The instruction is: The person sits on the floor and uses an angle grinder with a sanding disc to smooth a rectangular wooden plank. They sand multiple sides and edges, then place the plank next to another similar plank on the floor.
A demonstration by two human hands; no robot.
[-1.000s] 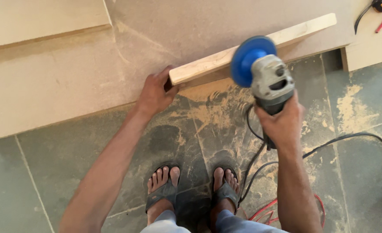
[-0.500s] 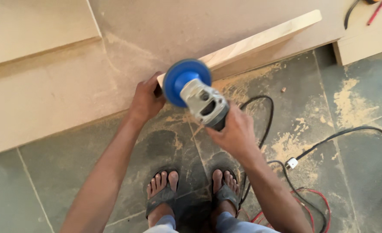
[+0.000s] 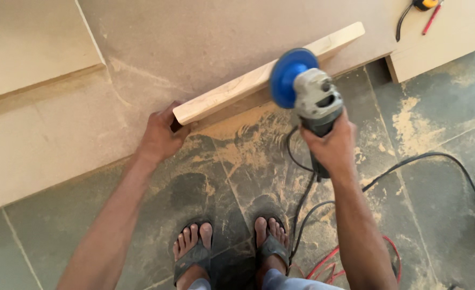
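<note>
left hand [image 3: 159,137] clamps near end of wood strip [image 3: 269,72] on board stack | right hand [image 3: 331,145] wrapped around grinder [image 3: 307,91], blue disc at strip's mid edge | sawdust on floor [image 3: 232,156], sanding underway

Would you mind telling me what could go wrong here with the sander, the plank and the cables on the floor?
The plank is steadied only by the left hand at its end, so it may shift under the blue disc. The right hand holds the power tool alone, which could let it kick. The feet in open sandals stand beside the loose black cable, a possible trip hazard.
</note>
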